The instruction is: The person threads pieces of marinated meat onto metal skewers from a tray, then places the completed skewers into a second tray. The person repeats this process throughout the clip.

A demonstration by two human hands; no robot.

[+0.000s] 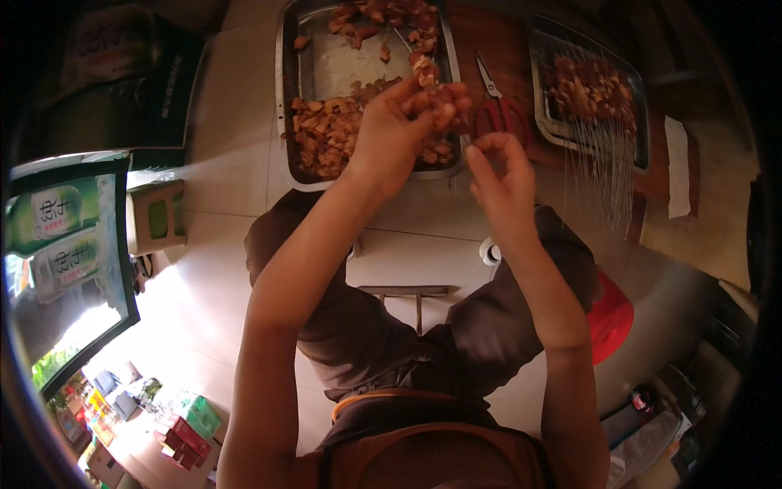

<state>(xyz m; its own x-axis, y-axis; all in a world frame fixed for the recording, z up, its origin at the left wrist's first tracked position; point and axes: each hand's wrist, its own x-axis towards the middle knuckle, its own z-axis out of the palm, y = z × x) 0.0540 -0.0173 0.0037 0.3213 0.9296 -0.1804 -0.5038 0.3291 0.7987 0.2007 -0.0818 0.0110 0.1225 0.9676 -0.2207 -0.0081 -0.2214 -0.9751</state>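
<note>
My left hand (394, 131) is over the near right part of a metal tray (281, 137), its fingers closed around raw meat pieces (449, 101). A thin metal skewer (403, 40) sticks out beyond them, with meat chunks (424, 68) along it. At the skewer's near end, the thumb and forefinger of my right hand (504, 177) are pinched together; the contact itself is small and partly hidden. Cut meat (324, 134) is heaped in the near part of the tray, and more pieces (421, 15) lie at its far end.
Red-handled scissors (501, 113) lie right of the tray on a wooden surface. Beyond them a second tray (544, 125) holds meat-loaded skewers (592, 91), their bare ends (611, 171) overhanging its near edge. A whitish strip (677, 168) lies farther right. A red object (611, 318) stands by my right knee.
</note>
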